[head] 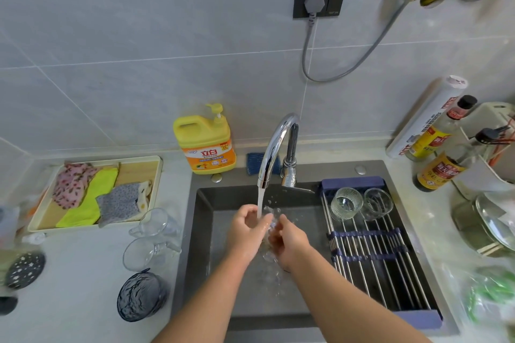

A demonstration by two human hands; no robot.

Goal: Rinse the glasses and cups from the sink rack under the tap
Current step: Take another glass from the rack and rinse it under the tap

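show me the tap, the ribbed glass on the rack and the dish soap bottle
tap [274, 145], head view, on the curved chrome spout
ribbed glass [346, 203], head view, on its base seen through the open mouth
soap bottle [207, 154], head view, on the orange front label

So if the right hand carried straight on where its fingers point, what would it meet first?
Probably the left hand, just past the tap's stream; the splashing water blurs the depth there.
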